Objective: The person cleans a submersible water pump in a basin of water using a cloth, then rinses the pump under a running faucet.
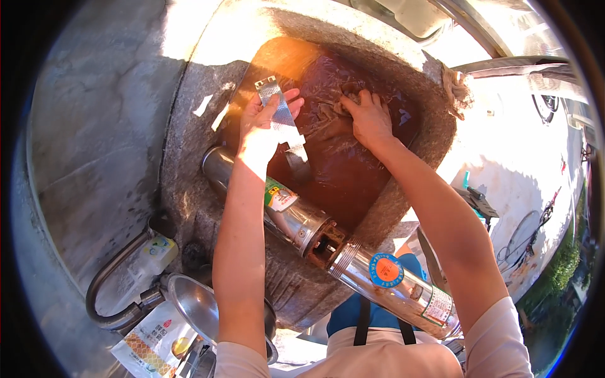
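My left hand is closed on a perforated metal strip, a narrow silvery plate with small holes and notched edges. The strip slants over the water, and its lower end meets the surface or lies just under it. A wet brown cloth is in my right hand, partly sunk in the reddish-brown water. Part of the cloth is hidden under the hand and the water. Across the near side of the stone basin lies a long steel submersible pump, with a rusty opening at its middle.
A faucet with a bent metal pipe, a metal bowl, a printed plastic pouch and a clear bottle are at the lower left. A rag hangs over the basin's right rim. Cables lie at the right.
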